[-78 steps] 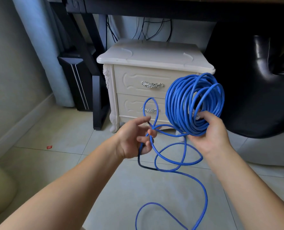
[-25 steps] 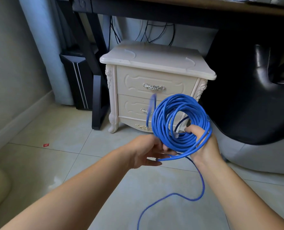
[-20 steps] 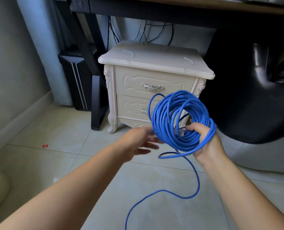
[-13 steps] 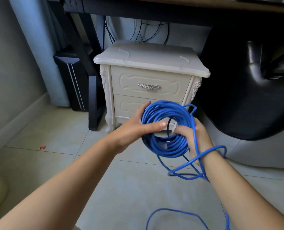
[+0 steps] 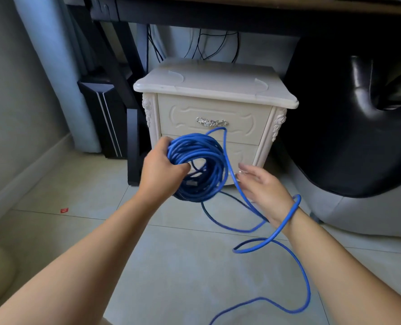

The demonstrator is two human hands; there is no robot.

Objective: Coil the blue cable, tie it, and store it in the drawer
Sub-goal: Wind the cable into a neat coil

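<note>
The cable (image 5: 202, 160) has a smooth blue plastic jacket. The nightstand (image 5: 214, 90) looks cream and satin-smooth, its drawer handle (image 5: 211, 122) shiny metal. The floor (image 5: 183, 266) is smooth pale tile. The chair (image 5: 359, 102) is glossy black leather.

The blue cable (image 5: 196, 148) is wound into a thick, loose coil, gripped upright by the left hand (image 5: 159, 171) just in front of two shut cream drawers (image 5: 183, 118). One stray loop hangs round the right hand's (image 5: 260, 186) wrist. The tail snakes over the near floor (image 5: 190, 273) to the right.
</note>
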